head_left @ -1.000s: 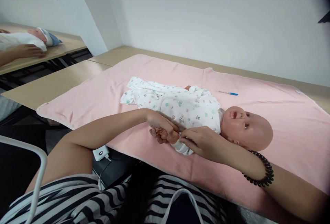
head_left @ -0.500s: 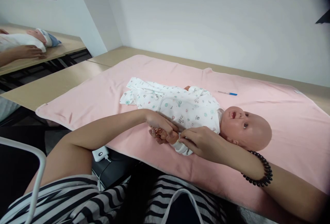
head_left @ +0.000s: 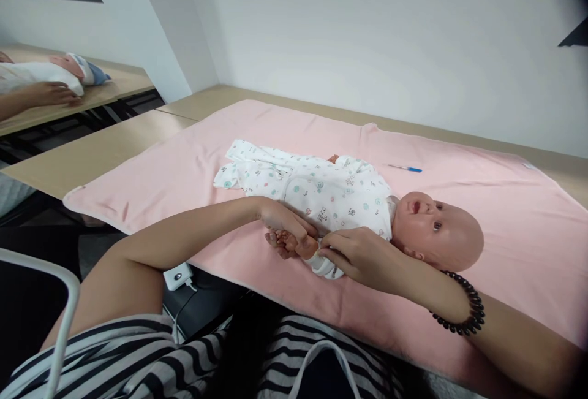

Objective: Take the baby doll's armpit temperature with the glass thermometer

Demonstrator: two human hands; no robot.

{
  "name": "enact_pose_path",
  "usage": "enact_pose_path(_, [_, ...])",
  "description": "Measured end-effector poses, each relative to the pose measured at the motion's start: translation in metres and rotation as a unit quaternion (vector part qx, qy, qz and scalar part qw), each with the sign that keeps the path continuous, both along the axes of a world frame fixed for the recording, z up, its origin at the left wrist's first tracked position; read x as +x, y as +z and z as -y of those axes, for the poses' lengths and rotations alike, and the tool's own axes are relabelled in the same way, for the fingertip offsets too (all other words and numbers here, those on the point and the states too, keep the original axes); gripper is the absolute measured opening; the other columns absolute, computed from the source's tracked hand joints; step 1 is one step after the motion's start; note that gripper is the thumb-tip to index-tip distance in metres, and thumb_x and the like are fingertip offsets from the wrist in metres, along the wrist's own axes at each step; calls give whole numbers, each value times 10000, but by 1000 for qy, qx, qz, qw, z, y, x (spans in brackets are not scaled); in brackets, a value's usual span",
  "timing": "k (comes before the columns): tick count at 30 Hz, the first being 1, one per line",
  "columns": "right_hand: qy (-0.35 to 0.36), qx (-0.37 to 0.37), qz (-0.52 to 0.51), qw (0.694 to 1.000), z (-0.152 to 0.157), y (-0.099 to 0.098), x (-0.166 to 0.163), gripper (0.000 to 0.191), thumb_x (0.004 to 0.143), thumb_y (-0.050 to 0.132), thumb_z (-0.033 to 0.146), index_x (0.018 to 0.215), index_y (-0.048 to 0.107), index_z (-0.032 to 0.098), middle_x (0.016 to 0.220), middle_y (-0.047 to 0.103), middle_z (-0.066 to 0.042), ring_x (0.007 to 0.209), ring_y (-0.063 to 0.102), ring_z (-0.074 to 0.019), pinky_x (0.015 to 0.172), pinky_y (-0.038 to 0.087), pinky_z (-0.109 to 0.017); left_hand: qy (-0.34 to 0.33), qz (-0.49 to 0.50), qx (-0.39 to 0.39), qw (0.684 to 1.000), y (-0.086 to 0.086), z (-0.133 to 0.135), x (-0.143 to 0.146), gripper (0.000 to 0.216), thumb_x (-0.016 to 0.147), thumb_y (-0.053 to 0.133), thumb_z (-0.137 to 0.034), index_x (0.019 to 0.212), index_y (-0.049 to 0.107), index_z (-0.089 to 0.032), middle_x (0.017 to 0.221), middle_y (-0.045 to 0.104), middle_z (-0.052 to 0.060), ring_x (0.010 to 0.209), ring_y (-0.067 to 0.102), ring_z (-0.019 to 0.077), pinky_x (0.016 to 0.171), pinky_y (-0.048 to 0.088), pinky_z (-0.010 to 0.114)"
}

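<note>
A baby doll in a white printed sleepsuit lies on its back on a pink blanket, head to the right. My left hand is closed around the doll's near hand at the blanket's front. My right hand, with a dark bead bracelet on the wrist, pinches the white sleeve cuff at that same arm. The two hands nearly touch.
A blue pen lies on the blanket beyond the doll. The wooden table extends left. A white device with a cable sits below the table edge. At far left, another person's hand rests on a swaddled doll on a second table.
</note>
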State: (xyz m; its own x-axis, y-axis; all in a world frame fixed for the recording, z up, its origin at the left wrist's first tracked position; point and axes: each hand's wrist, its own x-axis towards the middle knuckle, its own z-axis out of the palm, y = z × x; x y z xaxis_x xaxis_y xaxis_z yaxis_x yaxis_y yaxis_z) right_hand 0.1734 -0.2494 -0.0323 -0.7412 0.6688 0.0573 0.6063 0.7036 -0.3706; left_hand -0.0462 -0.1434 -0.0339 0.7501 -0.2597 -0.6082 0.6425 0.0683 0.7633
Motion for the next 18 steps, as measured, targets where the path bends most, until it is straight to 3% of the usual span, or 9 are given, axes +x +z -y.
enact_pose_path(18, [-14,-1,-7,1000,0,-2,-1,344,1059,405,336,966,672,138,852,695,-72,788,653,-202,717,441,-324,14,2,5,1000,0,1,-1,101,920,484,-310,905,403,-251,576,436,-54,393,355,110,357,236,197])
